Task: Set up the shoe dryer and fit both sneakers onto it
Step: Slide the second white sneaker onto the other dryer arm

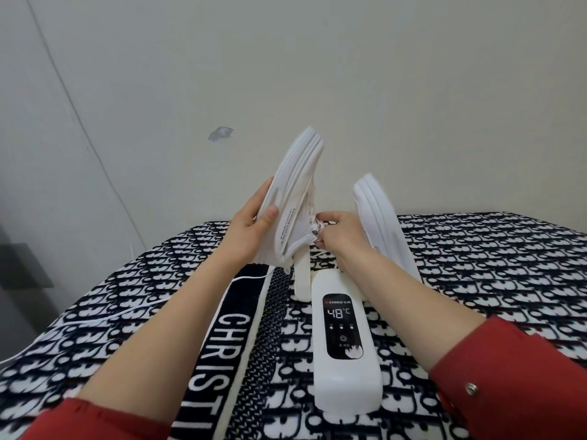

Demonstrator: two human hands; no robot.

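- Dryer (346, 385) sits near-centre on the blanket (476, 265), display lit at 48°C. Right sneaker (378, 217) is already tipped sole-up over its right side.
- Left sneaker (295, 198) is above the left tube (301, 281), not seated yet.
- Left hand (251, 227) is clamped round that sneaker's sole and side. Right hand (343, 236) pinches its opening (laces bunched there, hard to read).
- Risks: tongue folds under and blocks the tube; a hard push skids the dryer on the soft blanket or knocks the right sneaker off; cord (95, 322) at left snags.
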